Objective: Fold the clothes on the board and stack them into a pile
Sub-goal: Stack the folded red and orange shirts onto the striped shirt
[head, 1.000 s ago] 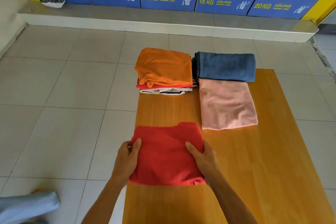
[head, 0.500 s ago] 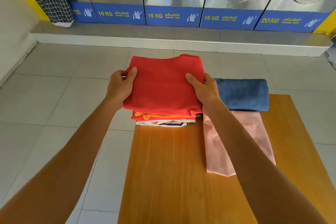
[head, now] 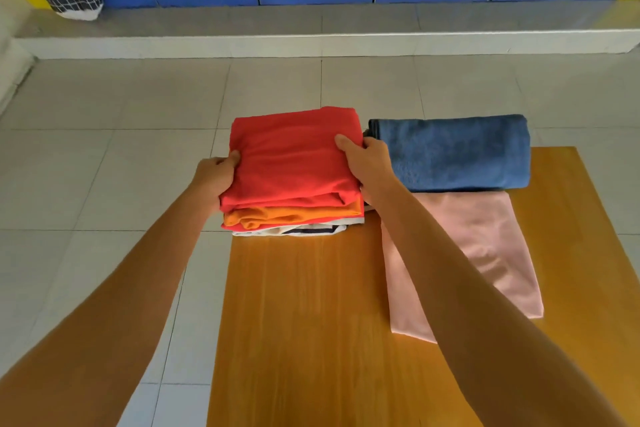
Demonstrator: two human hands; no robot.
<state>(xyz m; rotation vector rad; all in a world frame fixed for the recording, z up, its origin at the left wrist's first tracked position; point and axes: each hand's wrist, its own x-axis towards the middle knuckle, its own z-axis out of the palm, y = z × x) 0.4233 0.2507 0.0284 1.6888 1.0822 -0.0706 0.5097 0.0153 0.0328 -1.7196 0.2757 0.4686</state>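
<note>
1. The red shirt [head: 294,159] sits folded on top of the pile [head: 294,218] at the board's [head: 304,322] far left corner, over an orange layer [head: 291,215] and a striped one at the bottom.
2. The left hand [head: 216,177] clamps the shirt's left edge, thumb on top, the other fingers hidden beneath.
3. The right hand [head: 365,158] clamps the right edge the same way, thumb on top.
4. The shirt lies between the two hands, equally near each; its long axis runs near to far, roughly matching the pile below.
5. It looks landed, so the likely next move is to slide both hands outward and let go without dragging the fold.
6. A blue towel [head: 450,152] lies just right of the pile, touching the right hand's back; a pink cloth [head: 478,253] lies nearer, under the right forearm.
</note>
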